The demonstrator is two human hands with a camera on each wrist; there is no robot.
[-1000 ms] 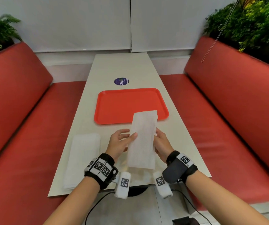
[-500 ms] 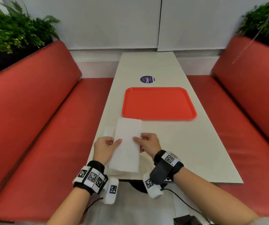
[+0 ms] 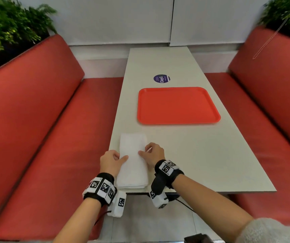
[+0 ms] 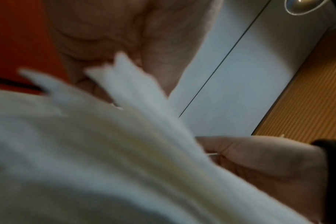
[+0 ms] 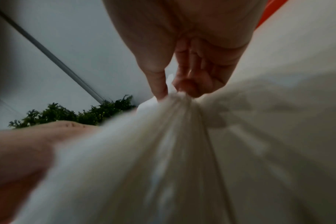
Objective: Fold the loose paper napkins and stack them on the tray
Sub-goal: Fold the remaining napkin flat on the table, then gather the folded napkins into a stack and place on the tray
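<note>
Here, soft white napkins (image 3: 133, 162), long rectangle, pinched by left hand (image 3: 111, 161) and right hand (image 3: 152, 154); glossy tray (image 3: 178, 105) beyond.

bare table (image 3: 193, 155) right of napkins (image 3: 133, 165), tray (image 3: 177, 120) beyond, benches (image 3: 35, 128) flanking

Folded white napkin (image 3: 133, 160) lying lengthwise on near left corner of bench (image 3: 202, 155), pinched at mid-length by left hand (image 3: 111, 161) and right hand (image 3: 152, 153). Orange tray (image 3: 178, 120) farther along, apart from napkin; round purple sticker (image 3: 161, 78) just beyond tray.
</note>
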